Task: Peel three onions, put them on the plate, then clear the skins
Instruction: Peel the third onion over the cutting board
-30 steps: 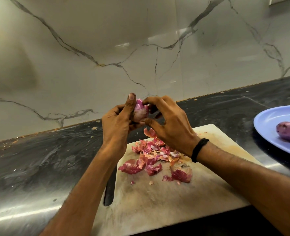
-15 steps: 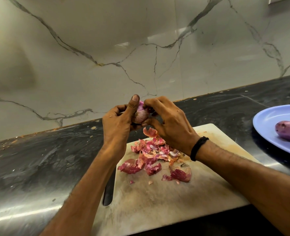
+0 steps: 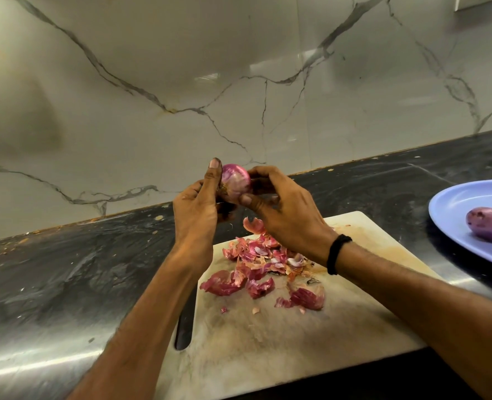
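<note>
Second one mid-peel, I reckon

From my end: left hand [image 3: 195, 209] grips the onion [image 3: 236, 183] in the air above the cutting board [image 3: 268, 342], thumb straight up its side. The right hand [image 3: 285, 215] pinches it from the other side, fingers curled. I'd rotate it slowly and pick off the dry bits by the root, dropping them onto the skins [image 3: 256, 264] below. One peeled onion [image 3: 488, 225] is on the plate [image 3: 455, 203], far right.

In front of you stands a white marble wall [image 3: 152, 82] with grey veins; below it your dark counter [image 3: 66, 269] shines with light.
</note>
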